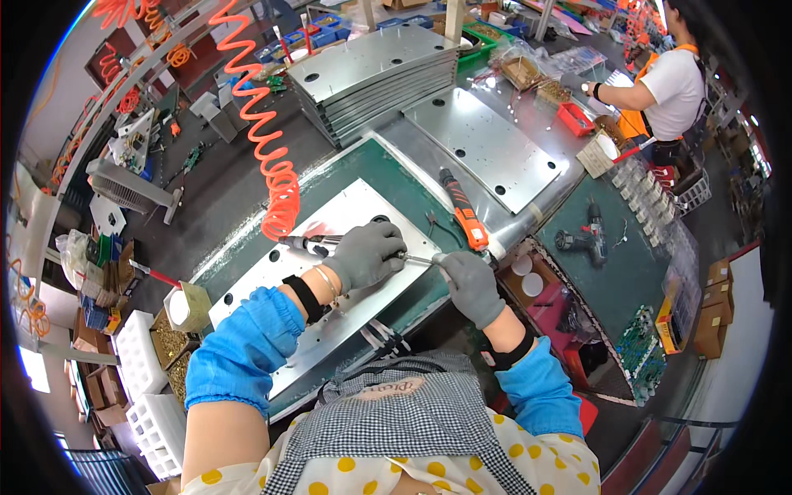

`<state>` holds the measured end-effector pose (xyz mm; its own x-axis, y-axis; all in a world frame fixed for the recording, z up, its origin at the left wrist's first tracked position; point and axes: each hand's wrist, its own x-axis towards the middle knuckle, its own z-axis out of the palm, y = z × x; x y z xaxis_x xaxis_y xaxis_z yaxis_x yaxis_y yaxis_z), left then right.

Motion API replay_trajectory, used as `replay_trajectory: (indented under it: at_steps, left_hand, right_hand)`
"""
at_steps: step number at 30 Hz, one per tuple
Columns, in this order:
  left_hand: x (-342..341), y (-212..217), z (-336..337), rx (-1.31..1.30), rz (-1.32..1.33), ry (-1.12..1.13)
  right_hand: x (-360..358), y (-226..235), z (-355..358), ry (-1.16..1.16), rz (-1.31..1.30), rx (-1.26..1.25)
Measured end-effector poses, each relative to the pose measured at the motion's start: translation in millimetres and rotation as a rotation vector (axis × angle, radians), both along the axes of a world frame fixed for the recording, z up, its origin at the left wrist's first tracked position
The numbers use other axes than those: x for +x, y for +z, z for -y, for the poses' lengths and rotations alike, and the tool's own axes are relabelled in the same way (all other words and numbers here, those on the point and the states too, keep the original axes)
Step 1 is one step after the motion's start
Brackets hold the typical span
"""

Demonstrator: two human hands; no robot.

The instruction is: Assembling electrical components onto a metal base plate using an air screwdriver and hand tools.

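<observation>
Both my hands wear grey gloves and are close together over a flat silver metal panel [330, 285] with round dark holes. My left hand [369, 254] is closed around a silver air tool [312, 242], whose rear end meets an orange coiled hose [280, 186]. A thin metal rod [419, 259] spans the gap between my hands. Its right end is pinched in the fingers of my right hand [470, 285]. My left fingers cover its other end, so I cannot tell whether it joins the air tool.
An orange-and-black power screwdriver [464, 210] and dark pliers [444, 227] lie right of the panel. Metal panels [379, 74] are stacked behind, beside a single panel [483, 148]. A cordless drill [587, 238] rests at right. A co-worker [660, 82] stands far right.
</observation>
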<state>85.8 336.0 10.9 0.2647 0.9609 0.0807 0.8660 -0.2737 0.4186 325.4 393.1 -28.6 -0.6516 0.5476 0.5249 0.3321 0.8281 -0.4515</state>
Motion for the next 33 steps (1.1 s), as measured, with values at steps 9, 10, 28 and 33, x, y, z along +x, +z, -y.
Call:
replay_trajectory:
  at_steps: [9,10,28,33]
  left_hand:
    - [-0.2,-0.5,-1.6,-0.028,0.006,-0.011]
    - [1.1,1.5,-2.2,-0.049,-0.007,-0.005]
    - [-22.1,60.9,18.2,-0.332,0.483,0.504]
    - [-63.2,82.0,101.6,0.008,0.643,0.756]
  right_hand:
    - [-7.3,12.3,-23.6,0.145,0.056,-0.351]
    - [-8.7,20.1,-31.1,0.187,0.139,-0.608]
    - [-16.1,66.3,-53.9,0.202,0.303,-0.185]
    - [-88.3,95.1,-49.2,0.499,0.473,-0.056]
